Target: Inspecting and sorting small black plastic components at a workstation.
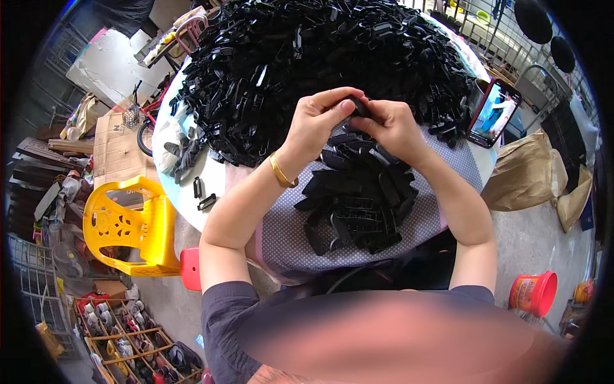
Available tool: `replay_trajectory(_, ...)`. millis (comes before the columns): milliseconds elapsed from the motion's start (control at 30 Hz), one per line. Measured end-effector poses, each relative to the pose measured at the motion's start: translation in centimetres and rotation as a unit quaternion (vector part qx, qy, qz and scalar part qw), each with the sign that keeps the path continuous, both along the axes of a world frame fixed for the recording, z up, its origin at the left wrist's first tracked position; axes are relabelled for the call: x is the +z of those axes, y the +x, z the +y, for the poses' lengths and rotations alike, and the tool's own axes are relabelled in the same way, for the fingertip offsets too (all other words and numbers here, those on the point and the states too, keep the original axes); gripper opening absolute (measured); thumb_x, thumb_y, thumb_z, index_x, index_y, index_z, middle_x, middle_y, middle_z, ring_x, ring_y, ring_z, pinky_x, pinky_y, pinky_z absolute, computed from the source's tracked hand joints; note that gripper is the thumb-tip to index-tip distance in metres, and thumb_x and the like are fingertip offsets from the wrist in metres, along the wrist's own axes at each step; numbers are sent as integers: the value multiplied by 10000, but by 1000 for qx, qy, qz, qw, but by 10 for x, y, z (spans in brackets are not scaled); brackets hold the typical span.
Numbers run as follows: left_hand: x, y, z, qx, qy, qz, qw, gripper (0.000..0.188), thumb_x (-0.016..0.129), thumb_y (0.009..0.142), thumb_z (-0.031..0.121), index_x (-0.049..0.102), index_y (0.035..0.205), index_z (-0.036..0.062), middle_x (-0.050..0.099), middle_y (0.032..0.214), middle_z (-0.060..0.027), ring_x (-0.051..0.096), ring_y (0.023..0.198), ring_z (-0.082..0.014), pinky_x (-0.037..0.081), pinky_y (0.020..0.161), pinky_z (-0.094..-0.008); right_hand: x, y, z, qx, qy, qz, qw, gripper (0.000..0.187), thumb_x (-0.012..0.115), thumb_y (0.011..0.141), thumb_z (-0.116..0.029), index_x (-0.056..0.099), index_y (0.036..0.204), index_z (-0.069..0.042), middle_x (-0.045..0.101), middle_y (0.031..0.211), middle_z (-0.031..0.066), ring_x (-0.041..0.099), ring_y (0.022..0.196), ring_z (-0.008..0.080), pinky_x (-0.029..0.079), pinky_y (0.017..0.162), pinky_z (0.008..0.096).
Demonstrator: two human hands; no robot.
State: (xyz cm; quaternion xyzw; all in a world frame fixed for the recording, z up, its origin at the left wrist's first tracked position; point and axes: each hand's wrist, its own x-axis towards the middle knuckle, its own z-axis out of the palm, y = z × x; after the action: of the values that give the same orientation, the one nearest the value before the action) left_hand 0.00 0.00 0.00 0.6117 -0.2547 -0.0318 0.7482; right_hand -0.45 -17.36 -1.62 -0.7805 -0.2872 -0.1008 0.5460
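Observation:
Above the round table, my left hand (323,120) and my right hand (394,127) meet, fingers pinched around a small black plastic piece (361,109). The fingers cover much of it, so its exact kind is unclear. Just below my hands, a smaller heap of elongated black plastic pieces (384,185) lies on a grey patterned cloth (278,237). Beyond them a large mound of similar glossy black pieces (256,70) spreads over most of the tabletop. Two loose black frame-like pieces (206,202) rest near the left table edge.
Dark and pale gloves (185,153) lie at the table's left. A phone (494,114) with a lit screen leans at the right edge. Around the table stand a yellow plastic chair (160,224), a red stool (190,269), a red bucket (534,293), a brown sack (524,173) and a shoe rack (121,336).

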Motion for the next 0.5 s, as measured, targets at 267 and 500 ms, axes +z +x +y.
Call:
replay_trajectory(267,8,-1,1,14,50,-34,998,210,586,858,45,628,1048,-33,659,952,-98,603,873,-124,492,810,-241,-1,1,-2,-7,-34,-71,997,251,700,783,-113,621,985,14,612,742,66,564,682,77,469,616,223)
replay_trajectory(500,14,-22,-6,37,257,-219,940,322,754,681,27,649,985,9,667,926,-58,612,844,-102,498,758,-238,17,30,-70,-84,-354,-35,931,277,694,690,-109,655,955,-41,654,909,114,646,756,219,513,698,298)
